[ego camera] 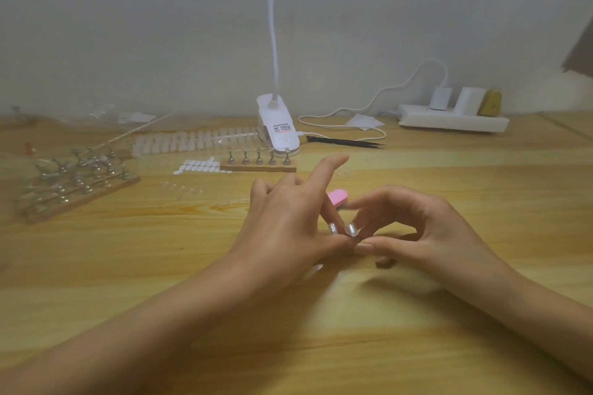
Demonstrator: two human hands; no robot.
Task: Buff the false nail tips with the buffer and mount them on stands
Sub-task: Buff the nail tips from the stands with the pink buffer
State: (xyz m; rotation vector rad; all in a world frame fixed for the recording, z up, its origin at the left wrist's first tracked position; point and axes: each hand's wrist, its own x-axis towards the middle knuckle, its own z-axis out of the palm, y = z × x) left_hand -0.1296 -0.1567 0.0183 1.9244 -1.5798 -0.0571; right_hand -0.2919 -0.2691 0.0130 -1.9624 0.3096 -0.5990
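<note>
Left hand (pixel 288 218), right hand (pixel 417 228) pinch nail tip (pixel 364 247) together; left index straight.

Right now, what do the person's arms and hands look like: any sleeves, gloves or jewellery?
The left forearm and right forearm are bare to the frame edge; no sleeves show. The left hand and right hand wear no gloves, and no ring, watch or bracelet shows. Two glossy silvery nails shine where the fingertips meet; I cannot tell whose each is.

Left hand (pixel 288 221) and right hand (pixel 414 228) touching at fingertips over table (pixel 128 266); buffer (pixel 336 196) just behind; stands (pixel 258 159) beyond.
</note>
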